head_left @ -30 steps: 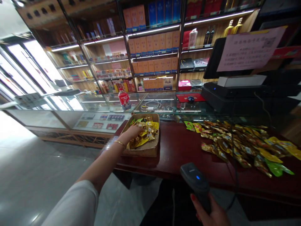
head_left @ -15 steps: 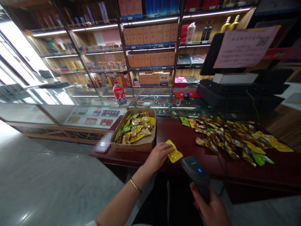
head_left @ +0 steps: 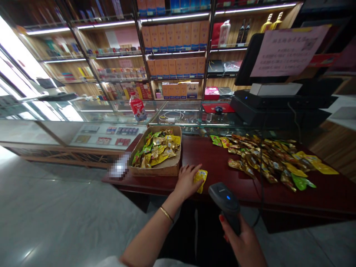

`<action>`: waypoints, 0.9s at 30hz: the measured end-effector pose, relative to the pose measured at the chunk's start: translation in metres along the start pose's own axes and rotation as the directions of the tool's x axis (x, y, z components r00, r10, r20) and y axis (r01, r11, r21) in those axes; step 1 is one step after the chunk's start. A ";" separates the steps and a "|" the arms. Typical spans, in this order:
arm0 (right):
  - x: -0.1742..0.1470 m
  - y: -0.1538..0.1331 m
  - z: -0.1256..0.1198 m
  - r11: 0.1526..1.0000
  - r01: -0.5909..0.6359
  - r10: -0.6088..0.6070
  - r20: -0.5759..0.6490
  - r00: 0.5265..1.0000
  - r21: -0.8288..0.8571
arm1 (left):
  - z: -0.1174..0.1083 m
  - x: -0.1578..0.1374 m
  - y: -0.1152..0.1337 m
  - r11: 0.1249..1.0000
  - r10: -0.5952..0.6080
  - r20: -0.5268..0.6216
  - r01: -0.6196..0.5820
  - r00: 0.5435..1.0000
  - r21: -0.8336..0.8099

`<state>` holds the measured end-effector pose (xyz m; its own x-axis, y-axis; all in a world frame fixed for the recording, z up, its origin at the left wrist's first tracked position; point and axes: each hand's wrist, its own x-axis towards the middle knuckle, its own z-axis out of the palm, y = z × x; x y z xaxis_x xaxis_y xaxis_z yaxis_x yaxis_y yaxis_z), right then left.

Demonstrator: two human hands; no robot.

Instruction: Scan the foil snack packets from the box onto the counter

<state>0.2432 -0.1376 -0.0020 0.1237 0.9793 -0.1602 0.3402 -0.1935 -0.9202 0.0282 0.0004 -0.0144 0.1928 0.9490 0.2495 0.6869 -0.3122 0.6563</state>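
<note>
A yellow snack packet (head_left: pixel 202 180) lies on the dark red table near its front edge. My left hand (head_left: pixel 189 181) rests over its left side, fingers spread and thumb across the packet; it is open and does not visibly grip it. In my right hand (head_left: pixel 241 237) is a black barcode scanner (head_left: pixel 224 198) with a blue light, its head tilted toward the left. Just beyond my left hand stands a cardboard box (head_left: pixel 155 172) partly filled with gold, yellow and green packets (head_left: pixel 158 150).
On the table's right lies a heap of similar packets (head_left: pixel 264 159). The scanner's cord (head_left: pixel 261 178) crosses it. Behind are a glass counter (head_left: pixel 155 115) with a red-labelled bottle (head_left: pixel 137 106), and a monitor (head_left: pixel 250 59) bearing a paper sign. Stocked shelves line the wall.
My left hand has gone from holding the yellow packet by its edge to spreading its fingers over it. The packet has turned more upright and shifted slightly left. The scanner stays in my right hand.
</note>
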 end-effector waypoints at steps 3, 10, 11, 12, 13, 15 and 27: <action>0.000 0.002 0.000 0.999 0.036 -0.036 0.001 0.999 -0.026 | -0.001 0.000 -0.006 0.995 -0.002 -0.012 0.000 1.000 -0.102; 0.002 -0.003 0.004 0.998 0.052 -0.053 -0.025 0.998 -0.042 | -0.007 -0.001 -0.021 0.862 -0.123 -0.095 0.059 0.988 -0.503; 0.003 -0.007 0.005 0.997 0.063 -0.064 -0.032 0.997 -0.042 | -0.007 0.000 -0.021 0.854 -0.134 -0.076 0.077 0.988 -0.514; 0.003 -0.011 0.007 0.997 0.074 -0.075 -0.038 0.996 -0.038 | -0.006 0.001 -0.021 0.848 -0.145 -0.052 0.097 0.988 -0.521; 0.003 -0.015 0.008 0.996 0.086 -0.087 -0.045 0.995 -0.032 | -0.005 0.002 -0.021 0.842 -0.159 -0.034 0.117 0.987 -0.527; 0.003 -0.023 0.009 0.994 0.110 -0.111 -0.050 0.993 -0.027 | -0.002 0.003 -0.022 0.828 -0.193 -0.030 0.146 0.981 -0.541; 0.003 -0.027 0.020 0.992 0.114 -0.115 -0.020 0.993 -0.051 | -0.004 -0.002 -0.026 0.741 -0.248 -0.143 0.092 0.958 -0.665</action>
<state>0.2158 -0.1281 0.0151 0.1023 0.9937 -0.0459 0.3993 -0.0833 -0.9130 0.0074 0.0068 -0.0293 -0.0856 0.9802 0.1785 0.0612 -0.1736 0.9829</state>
